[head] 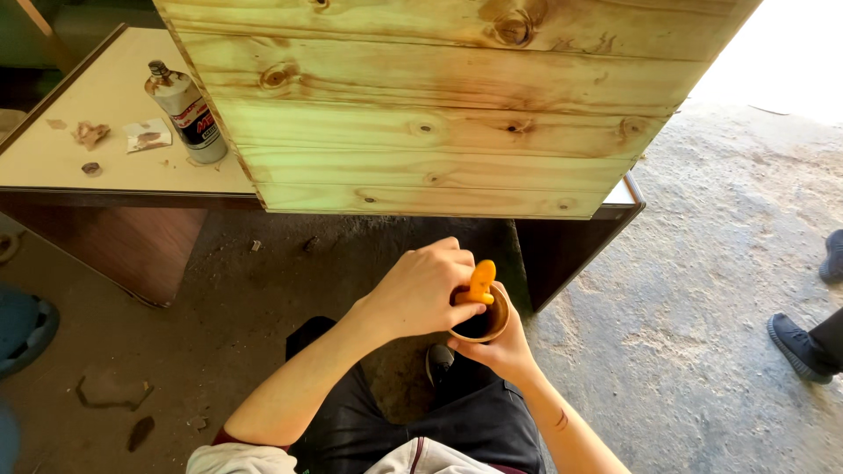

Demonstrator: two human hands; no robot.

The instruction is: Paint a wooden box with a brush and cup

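Note:
My right hand cups a small round brown cup from below, in front of my lap. My left hand reaches over the cup and grips an orange handle that sticks up out of it. The lower end of that tool is hidden inside the cup, whose inside looks dark. Both hands sit just below the near edge of a pale pine board panel with knots, which lies on a table.
A low table holds a white bottle with a dark cap, paper scraps and crumbs. Another person's dark shoes stand at the right on the concrete floor. A blue object sits at the left edge.

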